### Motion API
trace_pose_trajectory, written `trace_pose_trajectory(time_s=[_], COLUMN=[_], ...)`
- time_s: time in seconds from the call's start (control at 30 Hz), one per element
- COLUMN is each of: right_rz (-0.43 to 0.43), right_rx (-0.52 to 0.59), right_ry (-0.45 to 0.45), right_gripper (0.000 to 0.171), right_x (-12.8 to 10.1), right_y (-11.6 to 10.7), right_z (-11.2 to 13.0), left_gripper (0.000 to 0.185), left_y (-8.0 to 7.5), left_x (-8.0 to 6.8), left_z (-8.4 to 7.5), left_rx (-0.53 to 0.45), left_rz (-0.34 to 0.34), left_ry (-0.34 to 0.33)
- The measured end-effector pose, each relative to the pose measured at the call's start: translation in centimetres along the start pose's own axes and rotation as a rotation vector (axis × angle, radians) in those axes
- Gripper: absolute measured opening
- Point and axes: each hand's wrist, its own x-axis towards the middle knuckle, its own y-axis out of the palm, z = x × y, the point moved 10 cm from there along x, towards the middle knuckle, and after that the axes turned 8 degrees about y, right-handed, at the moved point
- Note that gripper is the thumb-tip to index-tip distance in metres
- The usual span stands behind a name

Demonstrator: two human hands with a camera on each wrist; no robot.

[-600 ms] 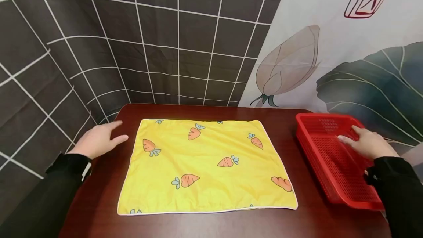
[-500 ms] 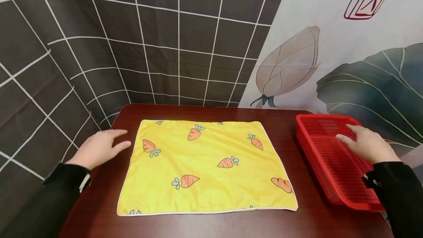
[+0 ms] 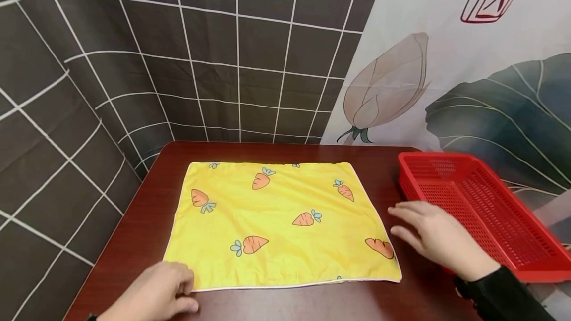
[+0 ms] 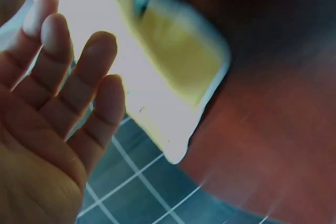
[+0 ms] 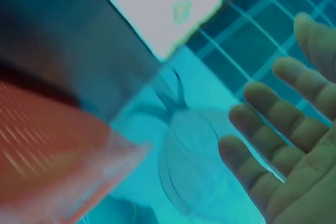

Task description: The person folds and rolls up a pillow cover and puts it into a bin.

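Observation:
A yellow cloth with orange carrots (image 3: 276, 222) lies flat on the dark red table (image 3: 383, 172). My left hand (image 3: 160, 294) is at the cloth's near left corner, fingers loosely bent, holding nothing; the left wrist view shows its fingers (image 4: 79, 82) spread beside the cloth's corner (image 4: 178, 66). My right hand (image 3: 432, 237) hovers over the table between the cloth's near right corner and the red basket (image 3: 490, 207), fingers straight. In the right wrist view its fingers (image 5: 283, 124) are spread and the basket's corner (image 5: 58, 161) appears blurred.
The perforated red basket holds nothing and juts past the table's right edge. A grey checked curtain (image 3: 178, 53) and a lotus-print curtain (image 3: 468, 63) hang close behind the table. The table's left edge runs just beside the cloth.
My left hand has moved from the cloth's far left side down to its near left corner. My right hand has left the basket and come left toward the cloth's right edge.

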Motion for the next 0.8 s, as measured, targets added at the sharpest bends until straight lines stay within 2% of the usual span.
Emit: trace_pose_trajectory(time_s=[0.1,0.17,0.3,0.47,0.53,0.67,0.8], right_rz=[0.128,0.223,0.361,0.491,0.543,0.573,0.553], right_rx=[0.019,0.058,0.135,0.131,0.117,0.109,0.09], right_ry=[-0.038,-0.048,-0.061,0.011,0.067,0.115,0.099], right_gripper=[0.042,0.035,0.028,0.036,0.039,0.045,0.048], right_x=[-0.9,-1.7,-3.3,-4.8,-5.1,-5.4,-5.6], right_y=[3.2,5.4,8.5,10.7,11.3,11.6,11.5], right_z=[0.8,0.9,0.4,-1.0,-1.6,-1.8,-1.6], left_gripper=[0.037,0.035,0.033,0.038,0.037,0.033,0.032], left_y=[2.7,3.6,4.1,4.1,4.0,3.6,2.4], left_x=[-1.1,-1.6,-2.1,-2.4,-2.3,-2.1,-2.2], left_z=[0.8,1.2,2.1,3.4,3.7,4.4,4.4], left_rx=[-0.137,-0.173,-0.206,-0.249,-0.251,-0.224,-0.089], left_rz=[0.136,0.169,0.183,0.179,0.166,0.145,0.053], left_ry=[-0.1,-0.143,-0.207,-0.28,-0.273,-0.249,-0.12])
